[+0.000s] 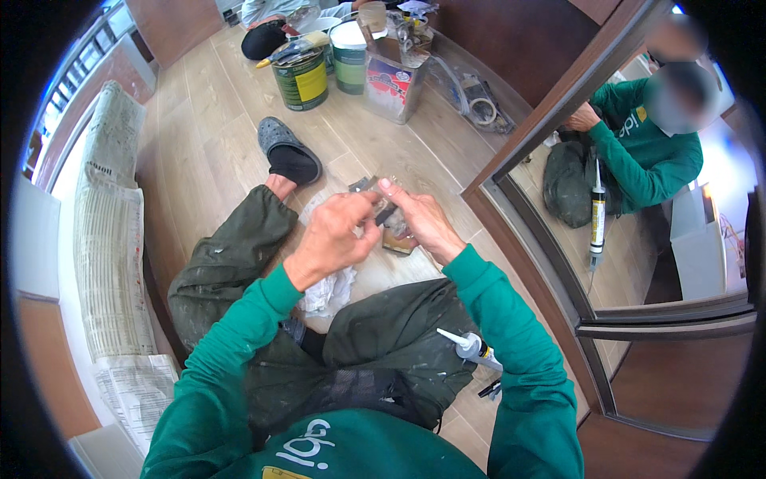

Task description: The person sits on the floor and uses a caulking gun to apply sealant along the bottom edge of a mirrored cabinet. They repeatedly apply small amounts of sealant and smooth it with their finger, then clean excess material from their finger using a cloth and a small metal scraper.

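At the far left, printed newspaper sheets (112,271) cover a long, low ledge. Further in, a grey clog (287,150) is on the person's outstretched left foot. Beyond it on the wood-look floor (199,120) stands a green-and-yellow paint can (307,85), with a paintbrush (302,49) lying across its top.

The left hand (338,230) is half closed, its fingers curled in toward a small dark piece (386,215) between the two hands; blur hides whether they pinch it. Crumpled white paper or cloth (329,292) lies below that wrist. A green tub (349,62) and a rectangular metal tin (392,88) stand further back.

A tan-and-brown block-like thing (398,243) shows just under the fingers; whether it is held or lies on something, I cannot tell. The right hand (428,220) is partly closed around the dark piece, thumb raised, and seems to be the one supporting it.

The handling looks midway: the piece is up between the hands and not set down, and no finished result shows. The sealant cartridge (472,349) lies unused beside the right thigh, left of the mirrored door (626,259).
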Motion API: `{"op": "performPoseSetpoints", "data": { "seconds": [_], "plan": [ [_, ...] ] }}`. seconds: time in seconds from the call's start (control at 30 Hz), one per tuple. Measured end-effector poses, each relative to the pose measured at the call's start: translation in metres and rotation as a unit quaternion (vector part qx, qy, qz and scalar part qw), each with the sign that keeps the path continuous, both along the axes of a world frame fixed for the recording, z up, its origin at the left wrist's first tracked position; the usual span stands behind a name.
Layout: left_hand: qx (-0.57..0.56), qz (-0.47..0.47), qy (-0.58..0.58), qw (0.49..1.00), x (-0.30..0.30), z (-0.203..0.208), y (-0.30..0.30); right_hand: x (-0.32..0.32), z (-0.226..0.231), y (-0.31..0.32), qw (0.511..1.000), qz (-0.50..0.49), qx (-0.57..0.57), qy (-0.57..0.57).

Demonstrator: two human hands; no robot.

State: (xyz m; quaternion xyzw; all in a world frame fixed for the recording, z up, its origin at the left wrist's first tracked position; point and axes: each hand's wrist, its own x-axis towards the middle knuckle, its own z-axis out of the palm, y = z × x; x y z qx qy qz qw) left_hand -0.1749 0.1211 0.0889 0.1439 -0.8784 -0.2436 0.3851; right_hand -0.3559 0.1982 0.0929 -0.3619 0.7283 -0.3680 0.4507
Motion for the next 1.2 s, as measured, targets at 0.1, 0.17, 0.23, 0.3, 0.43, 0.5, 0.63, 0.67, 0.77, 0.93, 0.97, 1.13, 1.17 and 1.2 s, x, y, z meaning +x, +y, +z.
{"op": "performPoseSetpoints", "data": {
  "seconds": [0.1, 0.17, 0.23, 0.3, 0.43, 0.5, 0.63, 0.67, 0.77, 0.93, 0.97, 1.13, 1.17, 1.2],
  "plan": [
    [0.042, 0.013, 0.034, 0.998, 0.006, -0.005, 0.011, 0.016, -0.001, 0.001, 0.995, -0.058, -0.072, -0.048],
    [0.172, 0.019, 0.063, 0.983, 0.008, -0.007, 0.011, 0.020, -0.004, 0.005, 0.988, -0.074, -0.095, -0.097],
    [0.358, 0.024, 0.078, 0.930, 0.011, -0.007, 0.008, 0.024, -0.008, 0.008, 0.983, -0.082, -0.110, -0.126],
    [0.458, -0.022, 0.115, 0.881, 0.013, -0.006, 0.002, 0.027, -0.012, 0.009, 0.981, -0.082, -0.121, -0.128],
    [0.491, -0.040, 0.116, 0.862, 0.013, -0.002, -0.002, 0.027, -0.014, 0.008, 0.983, -0.057, -0.116, -0.133],
    [0.432, -0.033, 0.096, 0.896, 0.012, 0.001, 0.000, 0.027, -0.014, 0.006, 0.985, -0.065, -0.103, -0.119],
    [0.280, -0.007, 0.054, 0.958, 0.008, 0.008, 0.000, 0.034, -0.015, 0.003, 0.982, -0.077, -0.135, -0.108],
    [0.252, 0.003, 0.035, 0.967, 0.008, 0.010, -0.001, 0.036, -0.016, 0.003, 0.978, -0.078, -0.165, -0.100],
    [0.153, -0.013, -0.072, 0.985, 0.012, 0.018, -0.009, 0.036, -0.018, 0.002, 0.977, -0.074, -0.187, -0.070],
    [0.131, -0.034, -0.067, 0.989, 0.012, 0.024, -0.009, 0.028, -0.016, 0.007, 0.982, -0.054, -0.182, -0.002],
    [0.114, -0.037, -0.071, 0.990, 0.012, 0.024, -0.009, 0.028, -0.015, 0.008, 0.983, -0.053, -0.177, 0.002],
    [-0.051, -0.003, -0.085, 0.995, 0.015, 0.023, -0.005, 0.034, -0.009, 0.011, 0.977, -0.077, -0.197, 0.011],
    [-0.073, -0.003, -0.077, 0.994, 0.014, 0.022, -0.003, 0.035, -0.008, 0.011, 0.975, -0.071, -0.206, 0.034],
    [-0.089, 0.003, -0.076, 0.993, 0.014, 0.020, -0.003, 0.036, -0.007, 0.012, 0.975, -0.072, -0.202, 0.058]
  ]
}}
